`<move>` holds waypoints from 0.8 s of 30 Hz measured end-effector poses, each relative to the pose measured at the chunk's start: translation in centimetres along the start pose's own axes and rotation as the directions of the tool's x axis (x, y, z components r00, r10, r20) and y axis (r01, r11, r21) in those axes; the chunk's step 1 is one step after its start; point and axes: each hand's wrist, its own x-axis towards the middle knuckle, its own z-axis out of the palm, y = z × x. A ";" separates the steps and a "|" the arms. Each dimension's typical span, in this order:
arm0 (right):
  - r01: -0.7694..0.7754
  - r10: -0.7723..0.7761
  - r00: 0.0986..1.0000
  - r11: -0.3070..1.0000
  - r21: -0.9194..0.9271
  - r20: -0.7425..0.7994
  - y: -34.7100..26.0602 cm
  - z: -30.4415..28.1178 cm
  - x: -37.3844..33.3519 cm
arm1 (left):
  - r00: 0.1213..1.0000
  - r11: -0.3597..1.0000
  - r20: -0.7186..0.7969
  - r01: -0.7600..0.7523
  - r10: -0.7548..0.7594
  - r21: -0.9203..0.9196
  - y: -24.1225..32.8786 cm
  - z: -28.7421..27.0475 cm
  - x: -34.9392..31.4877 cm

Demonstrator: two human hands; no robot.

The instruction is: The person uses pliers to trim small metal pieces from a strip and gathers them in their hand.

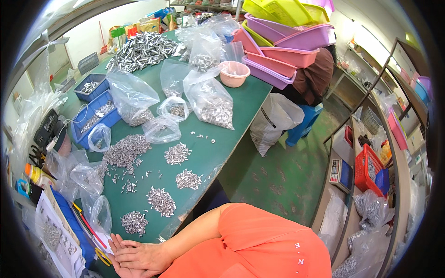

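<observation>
Orange-sleeved, the right hand (144, 256) lies with fingers extended across the open, upturned left hand (123, 271); whether anything sits between the palms cannot be determined. Adjacent: yellow-handled scissors (103, 256). Just beyond, small metal parts (134, 223) form separate heaps on the green table (243, 111); farther out stand clear plastic bags (211, 103) and blue bins (105, 121).

Your tabletop (208, 155): plain dark green. Small metal parts (126, 150): silver-grey. Storage bins (111, 120): blue. Round tub (234, 79): pale pink. Stacked plastic baskets (292, 56): lime, purple, coral pink. Shelf basket (361, 173): red. Floor (259, 199): green, reddish-brown blotches. Your shirt (273, 241): bright orange, small white lettering.
</observation>
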 end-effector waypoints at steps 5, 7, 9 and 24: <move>0.029 -0.028 0.999 0.997 -0.071 0.019 0.4 0.2 -0.2 | 0.974 0.941 -0.206 -0.024 0.099 0.336 -0.4 0.9 0.3; 0.013 -0.009 0.999 0.996 -0.088 0.047 0.3 -0.2 0.0 | 0.949 0.883 -0.275 -0.007 0.153 0.469 -0.8 1.7 0.5; -0.096 0.082 0.967 0.994 0.047 0.240 -0.2 -1.6 0.2 | 0.955 0.883 -0.254 -0.017 0.154 0.469 -1.0 1.8 0.4; -0.219 0.235 0.945 0.971 -0.092 0.229 -1.8 -3.7 1.1 | 0.871 0.942 -0.359 -0.296 0.335 0.161 -2.2 4.8 6.6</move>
